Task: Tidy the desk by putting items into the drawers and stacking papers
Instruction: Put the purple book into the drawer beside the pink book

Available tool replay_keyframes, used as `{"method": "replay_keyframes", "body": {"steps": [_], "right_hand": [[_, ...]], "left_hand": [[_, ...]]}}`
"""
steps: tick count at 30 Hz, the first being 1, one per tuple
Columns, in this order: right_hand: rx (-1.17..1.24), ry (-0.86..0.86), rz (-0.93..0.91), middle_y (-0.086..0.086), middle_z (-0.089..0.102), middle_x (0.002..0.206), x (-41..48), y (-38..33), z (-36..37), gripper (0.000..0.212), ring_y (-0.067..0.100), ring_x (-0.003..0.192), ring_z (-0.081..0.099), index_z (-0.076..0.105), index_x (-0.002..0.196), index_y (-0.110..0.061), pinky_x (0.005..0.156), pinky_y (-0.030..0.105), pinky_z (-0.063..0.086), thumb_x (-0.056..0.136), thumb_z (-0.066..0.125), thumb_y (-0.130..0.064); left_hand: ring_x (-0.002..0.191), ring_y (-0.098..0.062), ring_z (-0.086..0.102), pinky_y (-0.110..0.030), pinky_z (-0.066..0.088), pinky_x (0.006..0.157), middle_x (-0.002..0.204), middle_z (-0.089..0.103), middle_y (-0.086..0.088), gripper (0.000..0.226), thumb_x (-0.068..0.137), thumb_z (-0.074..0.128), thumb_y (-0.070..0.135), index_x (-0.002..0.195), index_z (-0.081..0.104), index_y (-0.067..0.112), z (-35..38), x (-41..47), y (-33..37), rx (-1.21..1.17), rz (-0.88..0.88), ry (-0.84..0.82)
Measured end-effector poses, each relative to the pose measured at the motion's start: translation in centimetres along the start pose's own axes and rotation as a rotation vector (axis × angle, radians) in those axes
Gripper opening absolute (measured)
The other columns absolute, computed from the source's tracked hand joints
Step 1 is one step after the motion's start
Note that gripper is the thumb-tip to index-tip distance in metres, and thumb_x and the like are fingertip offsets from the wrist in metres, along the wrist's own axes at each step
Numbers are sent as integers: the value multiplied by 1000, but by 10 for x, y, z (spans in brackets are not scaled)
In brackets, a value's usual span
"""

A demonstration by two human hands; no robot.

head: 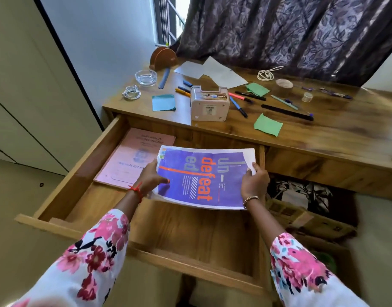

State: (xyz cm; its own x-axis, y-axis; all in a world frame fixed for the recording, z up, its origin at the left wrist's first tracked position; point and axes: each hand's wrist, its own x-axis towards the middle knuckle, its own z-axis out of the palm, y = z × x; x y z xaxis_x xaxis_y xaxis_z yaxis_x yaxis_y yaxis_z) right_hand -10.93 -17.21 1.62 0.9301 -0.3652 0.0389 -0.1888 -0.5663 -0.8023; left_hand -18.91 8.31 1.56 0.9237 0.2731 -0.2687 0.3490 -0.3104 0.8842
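A purple booklet (203, 178) with orange lettering hangs over the open wooden drawer (84, 165). My left hand (149, 177) grips its left edge and my right hand (254, 181) grips its right edge. A pink folder (128, 158) lies flat in the back left of the drawer, partly under the booklet. On the desk top (323, 134) lie white papers (215, 72), several pens (239, 106) and green notes (268, 124).
A beige box (209, 104) stands mid-desk, beside a blue note pad (163, 102). A glass ashtray (145, 77), white cables (131, 92), a brown holder (162, 57) and a tape roll (283, 83) sit further back. Cardboard boxes (305, 220) lie under the desk at right.
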Motion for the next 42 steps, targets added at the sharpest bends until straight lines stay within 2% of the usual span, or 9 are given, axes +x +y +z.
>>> {"method": "replay_keyframes", "body": {"steps": [6,10,13,15,18,21,25,28,42], "right_hand": [[-156,-38,-8,23,48,124,14,2,24,37,37,110,53,47,131,-2,84,38,46,95,41,-4],[-283,-91,-25,25,45,124,28,9,34,40,38,113,48,41,134,1,87,36,43,94,37,-3],[-366,-210,-55,26,37,133,45,21,45,46,39,123,38,31,139,4,101,36,34,94,39,-4],[-429,-291,-106,26,30,140,53,29,50,50,39,129,33,30,139,3,106,36,30,93,44,-9],[-491,-361,-198,22,21,149,58,31,57,52,35,137,27,39,136,-4,110,34,27,90,53,-23],[-491,-667,-181,12,11,155,54,32,66,70,26,143,12,34,141,-14,115,38,19,82,64,-39],[-730,-932,-162,5,-15,155,39,43,75,97,26,143,-16,11,147,-28,114,55,-1,72,70,-48],[-797,-889,-218,6,-19,154,31,50,79,99,29,142,-20,2,147,-29,112,57,-3,75,66,-51],[-781,-853,-201,8,-19,154,43,49,87,94,29,141,-21,-1,147,-30,114,57,-5,79,60,-53]], "left_hand": [[100,-31,63,-32,54,78,107,64,-17,49,63,73,-15,105,54,2,7,43,-9,78,-29,-147],[109,-32,57,-46,51,90,120,52,-20,64,60,80,-5,117,51,4,13,69,-18,148,-28,-184],[117,-33,47,-40,42,101,128,42,-19,77,61,80,-4,129,44,4,21,85,-18,241,-17,-160],[128,-35,35,-35,32,106,138,34,-21,91,60,82,1,138,34,2,25,96,-21,327,20,-167],[143,-34,-4,-34,6,114,154,-4,-21,112,67,81,24,147,5,2,28,109,-26,642,66,-249],[141,-29,-19,-46,-1,114,152,-22,-12,118,71,75,42,146,-8,4,34,113,-25,919,151,-425],[138,-30,-24,-51,-6,112,147,-30,-8,109,79,68,36,144,-15,6,42,115,-41,1143,209,-660],[139,-29,-21,-49,-4,113,146,-31,-9,93,89,57,18,144,-17,8,37,120,-53,1221,297,-663],[140,-27,-21,-47,-7,113,151,-24,-15,93,89,53,39,145,-15,9,29,140,-48,1135,320,-669]]}}
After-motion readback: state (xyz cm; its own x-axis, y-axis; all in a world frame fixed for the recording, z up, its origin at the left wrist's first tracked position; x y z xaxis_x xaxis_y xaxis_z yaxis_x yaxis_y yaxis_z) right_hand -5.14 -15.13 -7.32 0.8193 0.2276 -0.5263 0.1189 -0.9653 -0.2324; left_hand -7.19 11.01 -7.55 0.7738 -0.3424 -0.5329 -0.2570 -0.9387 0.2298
